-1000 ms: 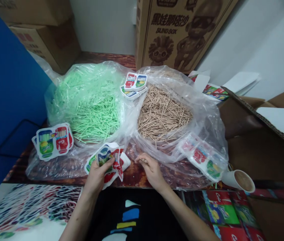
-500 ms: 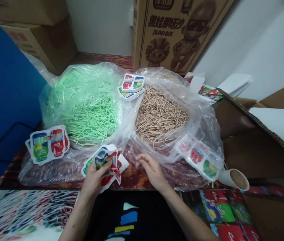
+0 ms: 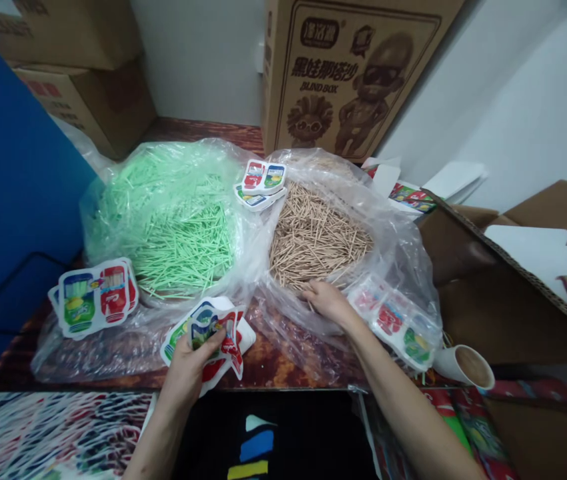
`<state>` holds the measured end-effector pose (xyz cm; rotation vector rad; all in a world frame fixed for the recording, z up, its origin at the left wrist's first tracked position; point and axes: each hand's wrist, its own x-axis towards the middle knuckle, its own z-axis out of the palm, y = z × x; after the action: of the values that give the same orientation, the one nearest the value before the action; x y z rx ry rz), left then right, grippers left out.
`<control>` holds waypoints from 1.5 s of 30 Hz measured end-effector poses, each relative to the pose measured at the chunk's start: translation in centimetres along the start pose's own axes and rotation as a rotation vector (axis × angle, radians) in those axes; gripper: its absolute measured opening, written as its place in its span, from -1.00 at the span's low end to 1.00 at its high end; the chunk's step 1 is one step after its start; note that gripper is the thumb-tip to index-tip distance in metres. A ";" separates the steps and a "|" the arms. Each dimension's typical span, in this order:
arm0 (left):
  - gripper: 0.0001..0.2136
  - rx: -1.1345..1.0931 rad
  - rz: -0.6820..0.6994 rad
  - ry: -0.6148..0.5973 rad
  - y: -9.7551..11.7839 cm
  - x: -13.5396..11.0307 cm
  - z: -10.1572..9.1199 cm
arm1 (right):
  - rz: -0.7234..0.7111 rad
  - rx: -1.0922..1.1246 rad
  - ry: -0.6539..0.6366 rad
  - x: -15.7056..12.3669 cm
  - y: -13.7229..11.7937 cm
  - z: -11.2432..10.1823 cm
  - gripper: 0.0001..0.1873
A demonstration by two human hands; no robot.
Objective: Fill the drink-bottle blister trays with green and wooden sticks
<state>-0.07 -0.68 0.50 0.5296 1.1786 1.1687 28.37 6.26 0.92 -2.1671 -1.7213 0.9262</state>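
My left hand (image 3: 189, 360) is closed on a printed packet (image 3: 231, 339) with jar-shaped green and red pictures; its red side is bent up. Under it lie more white-edged packets (image 3: 172, 339) of the same kind. My right hand (image 3: 327, 301) reaches to the near edge of a heap of short brown sticks (image 3: 318, 233), which lie in an open clear plastic bag. Its fingers are pinched together, with a bit of stick showing below them; how many they hold is hidden. To the left, a second clear bag holds thin green sticks (image 3: 183, 240).
Stacked packets lie at left (image 3: 96, 297), between the bags (image 3: 261, 183), and under plastic at right (image 3: 398, 320). A paper cup (image 3: 463, 365) lies tipped by the right edge. Cardboard boxes stand behind (image 3: 348, 73) and an open carton (image 3: 503, 293) at right.
My right hand has moved forward and right, from above the table to the near edge of the brown sticks. My left hand stays closed on the packet. The view has tilted up slightly.
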 end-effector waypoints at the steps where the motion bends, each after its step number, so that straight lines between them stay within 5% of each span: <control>1: -0.71 -0.003 -0.006 0.009 0.1 -0.1 -0.1 | 0.005 0.032 -0.023 -0.3 0.2 -0.4 -0.74; 3: -0.71 -0.011 -0.021 0.033 0.4 -0.2 -0.3 | 0.024 0.260 -0.109 -1.2 0.6 -1.3 -0.72; 7: -0.69 -0.016 -0.056 0.040 0.6 0.0 -0.2 | 0.018 1.102 -0.342 -3.6 0.3 -1.6 -0.78; 11: -0.72 -0.006 -0.027 0.012 0.3 0.0 0.3 | 0.010 1.387 -0.514 -5.5 -1.5 1.5 -0.64; 15: -0.74 0.035 -0.022 0.008 0.3 -0.4 0.6 | -0.052 1.355 -0.379 -6.4 -2.9 4.7 -0.78; 19: -0.73 0.048 -0.013 0.028 0.3 -0.6 0.4 | -0.220 1.024 -0.120 -7.1 -2.9 6.5 -0.89; 23: -0.72 0.051 -0.010 0.022 0.0 -0.5 0.3 | -0.287 0.823 -0.018 -7.5 -2.1 7.7 -0.88; 45: -0.75 0.071 -0.014 0.015 -0.1 -0.4 1.0 | -0.324 0.833 -0.019 -8.0 -1.7 8.3 -0.83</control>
<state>0.88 -0.88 0.96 0.5661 1.2380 1.1236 21.15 -2.46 -1.91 -1.3045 -1.2858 1.2649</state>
